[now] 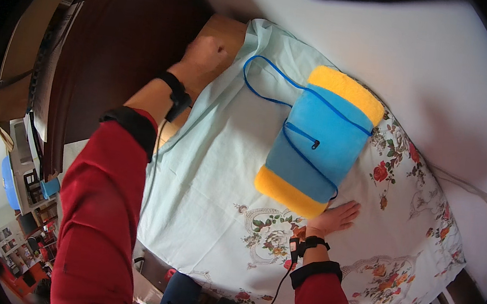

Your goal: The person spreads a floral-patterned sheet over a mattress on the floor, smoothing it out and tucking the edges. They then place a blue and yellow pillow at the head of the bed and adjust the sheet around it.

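A light-blue plush hand warmer or pouch [325, 138] with fuzzy yellow ends lies on a floral tablecloth [204, 183]. Its blue cord [267, 99] loops out to the left and crosses over it, and a dark cord lock sits near its middle. My right hand [334, 217] rests palm down with fingers spread on the cloth, beside the lower yellow end. My left hand [207, 54] is at the cloth's upper left edge, over a bare brown tabletop; its fingers look curled, and whether it holds anything is hidden.
A dark wooden cabinet [116, 49] stands at the left, with papers and a cardboard piece [29, 54] beyond it. A white wall [464, 86] borders the table at the right, where cables [467, 186] run. Wrist straps with thin cables sit on both my wrists.
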`<action>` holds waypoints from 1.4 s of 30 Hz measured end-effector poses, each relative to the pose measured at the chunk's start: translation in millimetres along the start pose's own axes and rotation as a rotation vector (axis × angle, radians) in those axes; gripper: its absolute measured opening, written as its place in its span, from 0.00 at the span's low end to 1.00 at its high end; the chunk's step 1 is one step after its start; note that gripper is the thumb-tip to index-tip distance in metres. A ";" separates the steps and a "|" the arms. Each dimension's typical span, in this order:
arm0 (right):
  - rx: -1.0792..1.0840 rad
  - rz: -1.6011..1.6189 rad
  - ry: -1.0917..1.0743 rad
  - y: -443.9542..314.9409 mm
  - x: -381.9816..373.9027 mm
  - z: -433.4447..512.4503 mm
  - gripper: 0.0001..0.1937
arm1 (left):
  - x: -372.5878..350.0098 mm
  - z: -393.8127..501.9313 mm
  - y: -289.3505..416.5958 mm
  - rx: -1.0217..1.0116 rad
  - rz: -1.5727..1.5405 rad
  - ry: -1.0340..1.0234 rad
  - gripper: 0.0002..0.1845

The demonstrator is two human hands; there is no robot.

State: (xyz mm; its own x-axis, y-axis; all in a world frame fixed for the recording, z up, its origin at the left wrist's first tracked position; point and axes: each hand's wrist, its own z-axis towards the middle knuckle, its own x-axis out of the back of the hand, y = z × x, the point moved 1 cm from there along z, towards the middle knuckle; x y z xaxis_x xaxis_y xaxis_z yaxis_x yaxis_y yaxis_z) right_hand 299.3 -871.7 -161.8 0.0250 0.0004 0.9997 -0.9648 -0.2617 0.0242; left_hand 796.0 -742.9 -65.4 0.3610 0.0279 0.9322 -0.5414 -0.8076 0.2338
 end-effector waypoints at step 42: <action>0.038 0.030 0.013 4.7 -9.9 0.7 0.42 | -66.4 139.7 71.6 0.014 0.169 -0.211 0.45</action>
State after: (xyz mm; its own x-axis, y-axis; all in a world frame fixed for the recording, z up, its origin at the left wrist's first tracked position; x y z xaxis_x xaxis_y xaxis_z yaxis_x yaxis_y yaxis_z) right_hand 294.8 -873.7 -171.6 -0.0078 0.0040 1.0000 -0.9545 -0.2981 -0.0063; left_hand 839.3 -884.9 -149.2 0.4175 -0.2305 0.8790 -0.5974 -0.7985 0.0743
